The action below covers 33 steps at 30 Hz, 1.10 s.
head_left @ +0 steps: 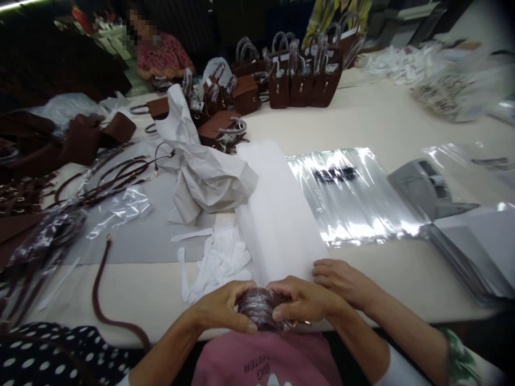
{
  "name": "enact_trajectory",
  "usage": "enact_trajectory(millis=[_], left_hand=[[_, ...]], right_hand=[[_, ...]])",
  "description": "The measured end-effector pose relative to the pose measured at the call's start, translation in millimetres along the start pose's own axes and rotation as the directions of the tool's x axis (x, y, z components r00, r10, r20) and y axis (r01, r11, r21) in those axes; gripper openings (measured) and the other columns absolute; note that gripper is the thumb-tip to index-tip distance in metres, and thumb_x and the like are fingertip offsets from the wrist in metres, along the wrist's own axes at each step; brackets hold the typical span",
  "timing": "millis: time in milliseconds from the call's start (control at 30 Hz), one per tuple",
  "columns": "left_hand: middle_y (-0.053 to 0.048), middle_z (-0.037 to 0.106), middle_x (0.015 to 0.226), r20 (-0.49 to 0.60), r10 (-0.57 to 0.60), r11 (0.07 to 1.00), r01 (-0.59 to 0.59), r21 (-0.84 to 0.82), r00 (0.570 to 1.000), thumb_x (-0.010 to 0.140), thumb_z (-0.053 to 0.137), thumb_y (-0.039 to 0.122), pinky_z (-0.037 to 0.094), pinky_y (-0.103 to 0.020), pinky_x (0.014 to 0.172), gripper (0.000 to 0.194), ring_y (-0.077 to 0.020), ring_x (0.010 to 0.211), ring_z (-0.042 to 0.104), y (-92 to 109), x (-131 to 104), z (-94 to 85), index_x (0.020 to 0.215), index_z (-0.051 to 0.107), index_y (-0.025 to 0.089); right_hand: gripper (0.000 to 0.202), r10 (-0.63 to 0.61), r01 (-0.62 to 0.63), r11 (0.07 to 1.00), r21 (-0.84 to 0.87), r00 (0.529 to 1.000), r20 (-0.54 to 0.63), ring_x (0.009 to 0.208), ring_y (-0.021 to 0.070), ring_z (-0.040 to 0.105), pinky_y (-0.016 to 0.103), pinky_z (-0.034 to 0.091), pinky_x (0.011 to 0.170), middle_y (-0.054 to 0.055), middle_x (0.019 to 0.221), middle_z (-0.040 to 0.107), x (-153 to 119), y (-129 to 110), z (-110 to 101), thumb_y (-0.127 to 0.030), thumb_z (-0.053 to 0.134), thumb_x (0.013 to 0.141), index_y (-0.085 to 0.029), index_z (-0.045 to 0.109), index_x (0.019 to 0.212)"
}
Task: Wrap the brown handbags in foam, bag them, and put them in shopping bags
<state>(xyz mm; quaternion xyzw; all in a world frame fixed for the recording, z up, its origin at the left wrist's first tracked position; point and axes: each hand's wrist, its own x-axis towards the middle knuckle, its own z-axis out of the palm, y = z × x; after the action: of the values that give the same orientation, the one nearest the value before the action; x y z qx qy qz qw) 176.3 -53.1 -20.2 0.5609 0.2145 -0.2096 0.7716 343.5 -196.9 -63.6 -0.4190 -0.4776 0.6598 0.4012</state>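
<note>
A coiled brown strap (259,308) in clear plastic wrap is held close to my body, at the table's front edge. My left hand (223,308) grips its left side, thumb along the bottom. From the right, my right hand (301,301) closes around the same coil, its thumb lying across the front. A gold metal clasp (303,323) sticks out under my right hand. Just beyond the coil lie a heap of small white strips (223,262) and a long white sheet (281,214). At left, one loose brown strap (98,289) hangs over the edge.
A co-worker's hand (341,276) rests beside my right hand. Crumpled grey paper (209,177) and clear plastic bags (354,198) lie farther in. A grey tape dispenser (418,185) stands at right. Brown handbags (301,80) line the far side; more straps (120,171) lie left.
</note>
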Motion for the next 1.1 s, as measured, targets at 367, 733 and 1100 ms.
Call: enact_trajectory(millis=[367,733,1100], left_hand=[[0.004,0.050,0.065,-0.196,0.091,0.984,-0.058,0.169,0.976,0.067,0.067,0.032,0.035,-0.017,0.050,0.028,-0.0086,0.056,0.046,3,11,0.5,0.079,0.048,0.015],[0.004,0.050,0.057,-0.322,0.203,0.966,-0.135,0.220,0.925,0.072,0.059,0.049,0.037,-0.019,0.046,0.037,-0.0092,0.048,0.045,-18,16,14.5,0.084,0.050,0.015],[0.001,0.055,0.070,0.063,0.676,0.550,-0.560,0.620,0.734,0.077,0.051,0.056,0.031,-0.039,0.099,0.040,-0.0116,0.068,0.053,-11,-5,27.2,0.084,0.053,0.017]], right_hand=[[0.027,-0.054,-0.008,0.987,-0.161,0.924,-0.378,0.076,0.0114,0.053,0.021,0.040,0.066,0.001,0.087,0.060,-6,-17,7,-0.032,0.058,0.080,-0.018,0.056,0.103],[0.047,0.129,-0.050,0.974,0.222,0.925,-0.357,0.058,0.0073,0.043,0.019,0.032,0.053,-0.002,0.069,0.050,-15,-2,9,-0.037,0.068,0.071,-0.017,0.058,0.112],[0.032,-0.072,0.071,0.995,0.074,0.997,0.011,0.067,0.0098,0.044,0.020,0.037,0.059,0.000,0.074,0.049,-12,-8,16,-0.046,0.058,0.076,-0.017,0.062,0.089]])
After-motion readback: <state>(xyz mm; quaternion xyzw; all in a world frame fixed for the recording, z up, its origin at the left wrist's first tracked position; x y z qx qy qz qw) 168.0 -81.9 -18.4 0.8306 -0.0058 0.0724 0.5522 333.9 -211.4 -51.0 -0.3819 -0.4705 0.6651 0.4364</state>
